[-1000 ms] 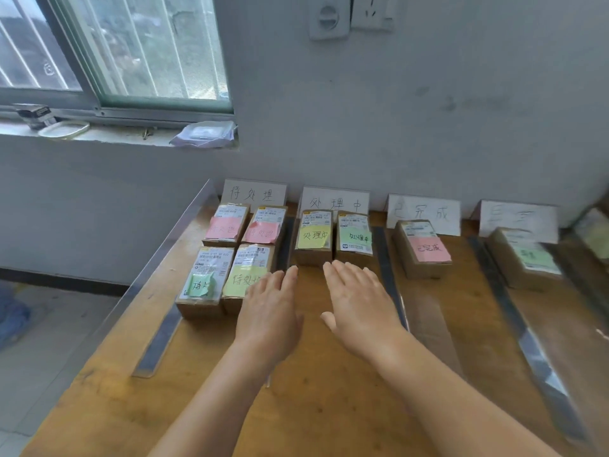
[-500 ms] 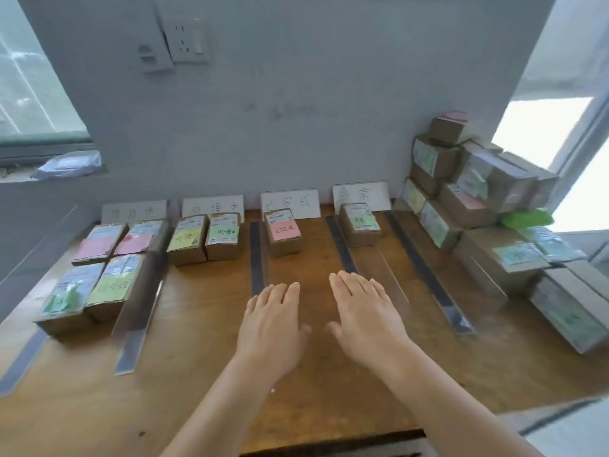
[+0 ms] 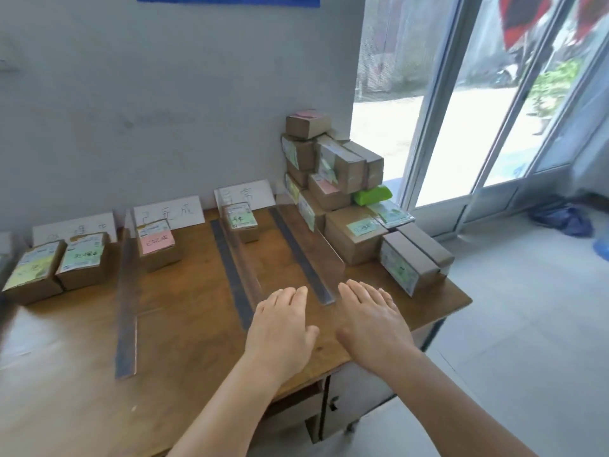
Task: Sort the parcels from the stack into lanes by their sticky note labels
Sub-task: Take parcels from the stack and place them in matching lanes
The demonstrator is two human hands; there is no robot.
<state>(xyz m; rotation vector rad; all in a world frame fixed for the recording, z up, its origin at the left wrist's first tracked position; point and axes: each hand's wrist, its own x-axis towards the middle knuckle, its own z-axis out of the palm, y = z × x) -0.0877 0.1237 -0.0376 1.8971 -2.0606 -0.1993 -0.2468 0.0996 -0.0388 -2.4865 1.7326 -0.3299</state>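
Note:
A stack of brown cardboard parcels (image 3: 336,166) with sticky notes is piled at the table's far right corner. One big parcel (image 3: 354,237) there bears a green note. Clear dividers split the wooden table (image 3: 184,328) into lanes. One lane holds a parcel with a pink note (image 3: 157,247), the lane right of it a parcel with a green note (image 3: 240,221), and two parcels (image 3: 56,265) sit in a lane at the left. My left hand (image 3: 283,328) and my right hand (image 3: 372,319) hover flat over the table's near right part, fingers straight, holding nothing.
White paper lane signs (image 3: 168,212) lean against the grey wall behind the lanes. A clear divider (image 3: 309,245) stands just ahead of my hands. A bright green packet (image 3: 372,195) lies in the pile. Glass doors and tiled floor lie to the right.
The view has swung right from the left lanes to the parcel stack. Both hands stay flat and empty and now hover near the table's right end.

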